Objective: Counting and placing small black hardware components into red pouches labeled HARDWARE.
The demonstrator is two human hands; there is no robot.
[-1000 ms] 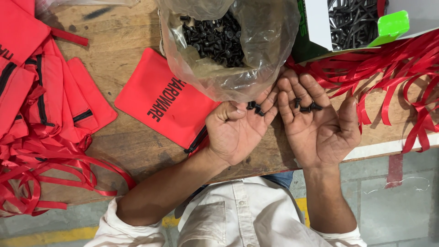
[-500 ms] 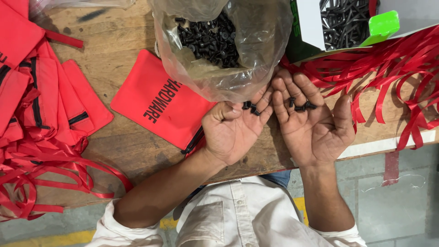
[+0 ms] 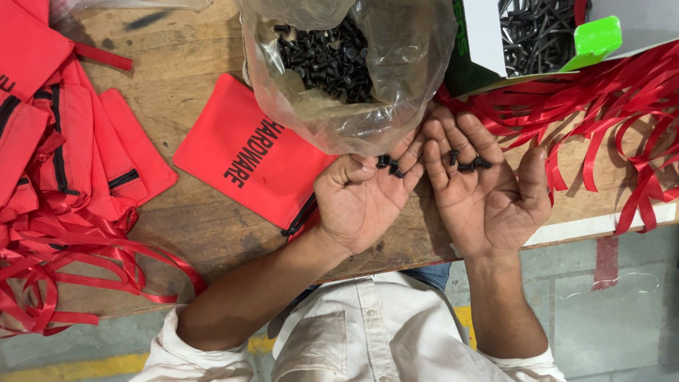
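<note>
A few short black screws (image 3: 467,161) lie loose on the fingers (image 3: 453,138) of the right hand (image 3: 488,198), pointing different ways. That hand rests palm up, fingers spread flat. The left hand (image 3: 364,201), also palm up, curls its fingers loosely around more screws (image 3: 389,166). Both touch a crinkled clear plastic bag (image 3: 396,85) on the worn wooden bench (image 3: 191,219), beside a red cloth pouch (image 3: 247,159).

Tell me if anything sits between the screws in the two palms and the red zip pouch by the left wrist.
Nothing visible does. The screws lie in the open right hand and at the left hand fingertips; the red pouch lies flat on the table, partly under the clear bag.
</note>
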